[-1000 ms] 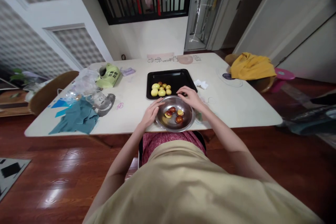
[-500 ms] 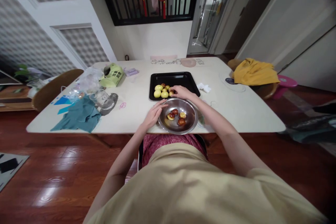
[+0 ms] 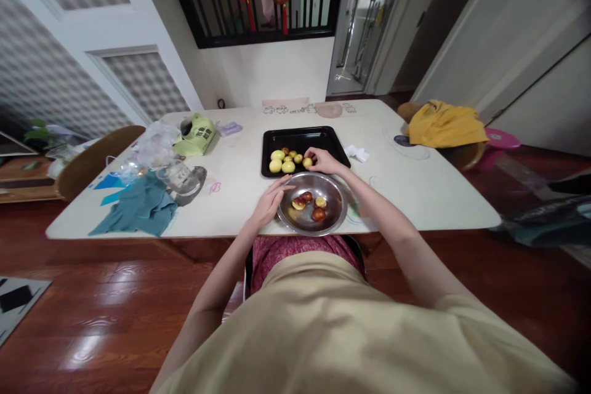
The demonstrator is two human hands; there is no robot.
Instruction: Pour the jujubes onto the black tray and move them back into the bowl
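My left hand (image 3: 268,202) lies at the left rim of a metal bowl (image 3: 339,215), one finger reaching over the inside and the others along the outside, with the rim between them. Inside the bowl are several glossy brown and yellow round fruits (image 3: 318,215). My right hand (image 3: 324,161) reaches over the near right part of a black tray (image 3: 318,135), its fingertips closed on a small yellow-brown round fruit (image 3: 307,162). To the left of it in the tray sit larger yellow-green round fruits (image 3: 276,165) and smaller brownish ones (image 3: 298,159).
The bowl stands by the near edge of the white table (image 3: 231,197). A crumpled white tissue (image 3: 357,153) lies right of the tray. On the left are a teal cloth (image 3: 143,203), a clear plastic container (image 3: 178,175), plastic bags (image 3: 154,144) and a green bag (image 3: 198,134).
My right hand has shifted slightly right, away from the other fruits, and the small fruit at its fingertips shows more plainly. My left hand and the bowl stay in place.
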